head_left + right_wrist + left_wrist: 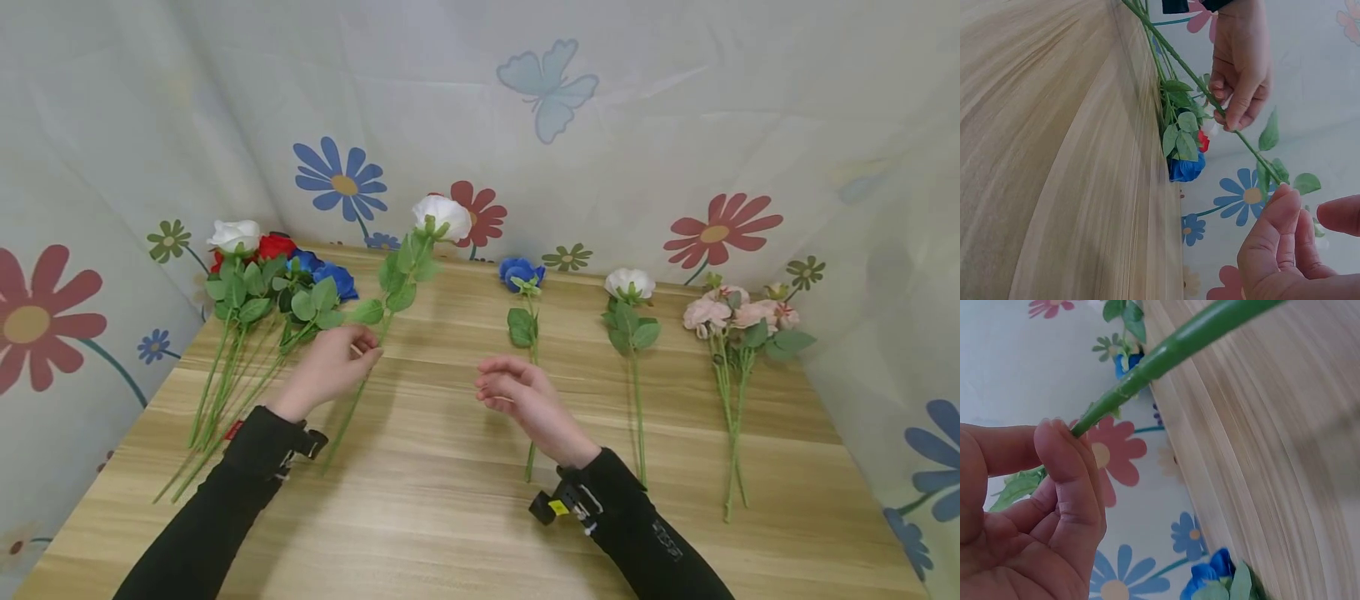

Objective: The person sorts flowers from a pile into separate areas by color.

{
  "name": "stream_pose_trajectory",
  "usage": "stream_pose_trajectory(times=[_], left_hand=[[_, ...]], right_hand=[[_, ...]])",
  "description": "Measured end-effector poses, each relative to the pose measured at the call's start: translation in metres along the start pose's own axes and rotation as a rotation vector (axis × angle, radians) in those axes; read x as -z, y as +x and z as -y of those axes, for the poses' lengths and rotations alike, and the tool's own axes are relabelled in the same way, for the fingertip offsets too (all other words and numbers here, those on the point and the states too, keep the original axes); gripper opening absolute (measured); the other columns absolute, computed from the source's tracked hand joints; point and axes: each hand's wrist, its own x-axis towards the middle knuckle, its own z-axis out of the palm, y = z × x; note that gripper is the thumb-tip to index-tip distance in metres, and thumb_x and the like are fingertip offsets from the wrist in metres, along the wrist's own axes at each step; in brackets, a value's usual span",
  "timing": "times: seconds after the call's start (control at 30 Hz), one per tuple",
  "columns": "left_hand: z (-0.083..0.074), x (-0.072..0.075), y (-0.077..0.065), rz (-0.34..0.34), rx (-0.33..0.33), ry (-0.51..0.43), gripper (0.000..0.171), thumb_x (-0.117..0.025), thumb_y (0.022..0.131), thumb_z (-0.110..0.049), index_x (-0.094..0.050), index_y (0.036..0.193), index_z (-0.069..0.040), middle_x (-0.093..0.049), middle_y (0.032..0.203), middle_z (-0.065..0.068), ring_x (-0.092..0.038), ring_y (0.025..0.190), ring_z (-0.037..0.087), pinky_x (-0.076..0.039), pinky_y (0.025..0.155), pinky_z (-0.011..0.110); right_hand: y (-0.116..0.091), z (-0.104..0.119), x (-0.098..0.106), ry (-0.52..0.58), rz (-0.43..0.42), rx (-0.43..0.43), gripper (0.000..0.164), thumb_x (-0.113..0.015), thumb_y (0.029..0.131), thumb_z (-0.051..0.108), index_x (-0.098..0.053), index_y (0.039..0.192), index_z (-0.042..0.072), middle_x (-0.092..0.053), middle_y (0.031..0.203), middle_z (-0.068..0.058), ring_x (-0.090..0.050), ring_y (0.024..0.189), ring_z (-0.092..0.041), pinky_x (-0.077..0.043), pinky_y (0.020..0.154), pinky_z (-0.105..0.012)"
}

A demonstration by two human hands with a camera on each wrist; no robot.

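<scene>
Pinching a white rose point(444, 218) by its stem point(348, 421), the left hand point(327, 367) is near the right hand point(528, 400), which curves loosely, holding nothing.

A pale, creased cloth point(675, 150) hangs across the upper frame before me, printed with a light-blue butterfly point(549, 90) at top centre and a red daisy point(32, 321) at far left, behind a wood-grained table point(450, 525).

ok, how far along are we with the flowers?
Looks done: a mixed bunch of white, red and blue flowers lies gathered on the left of the table. In hand: the left hand pinches a raised white rose; the right hand holds nothing. Probably remaining: the single blue rose, the single white rose and the pink bunch, lying apart on the right.
</scene>
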Motion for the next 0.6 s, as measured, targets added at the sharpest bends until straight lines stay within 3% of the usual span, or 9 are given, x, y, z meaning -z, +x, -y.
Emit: stream_pose_trajectory(times=[0.1, 0.23, 0.43, 0.6], left_hand=[[-0.006, -0.006, 0.005, 0.018, -0.007, -0.077, 0.023, -0.060, 0.100, -0.012, -0.065, 0.113, 0.005, -0.070, 0.102, 0.020, -0.069, 0.077, 0.019, -0.057, 0.068, 0.032], [-0.014, -0.014, 0.011, 0.054, -0.001, -0.208, 0.023, -0.059, 0.101, -0.011, -0.062, 0.115, 0.007, -0.068, 0.103, 0.023, -0.068, 0.073, 0.016, -0.059, 0.069, 0.036], [-0.029, -0.024, 0.018, 0.083, 0.020, -0.352, 0.028, -0.057, 0.103, -0.016, -0.060, 0.120, 0.006, -0.066, 0.110, 0.024, -0.070, 0.081, 0.024, -0.059, 0.082, 0.051], [-0.039, -0.032, 0.023, 0.088, 0.026, -0.461, 0.031, -0.057, 0.104, -0.017, -0.059, 0.123, 0.007, -0.065, 0.110, 0.026, -0.070, 0.087, 0.030, -0.059, 0.085, 0.051]], right_hand=[[-0.001, -0.001, 0.002, -0.019, -0.001, 0.000, 0.023, -0.049, 0.104, 0.008, -0.054, 0.125, 0.000, -0.066, 0.101, 0.004, -0.065, 0.092, -0.009, -0.055, 0.088, -0.023], [-0.001, -0.003, 0.004, -0.051, 0.000, -0.002, 0.029, -0.050, 0.103, 0.007, -0.050, 0.130, -0.006, -0.065, 0.102, 0.004, -0.065, 0.093, -0.009, -0.056, 0.089, -0.024], [-0.002, -0.005, 0.006, -0.099, -0.002, -0.002, 0.033, -0.051, 0.102, 0.006, -0.049, 0.132, -0.009, -0.065, 0.107, -0.003, -0.065, 0.095, -0.010, -0.057, 0.091, -0.027], [-0.002, -0.008, 0.007, -0.143, 0.001, -0.011, 0.036, -0.051, 0.101, 0.006, -0.048, 0.134, -0.010, -0.065, 0.114, -0.011, -0.065, 0.098, -0.011, -0.057, 0.097, -0.035]])
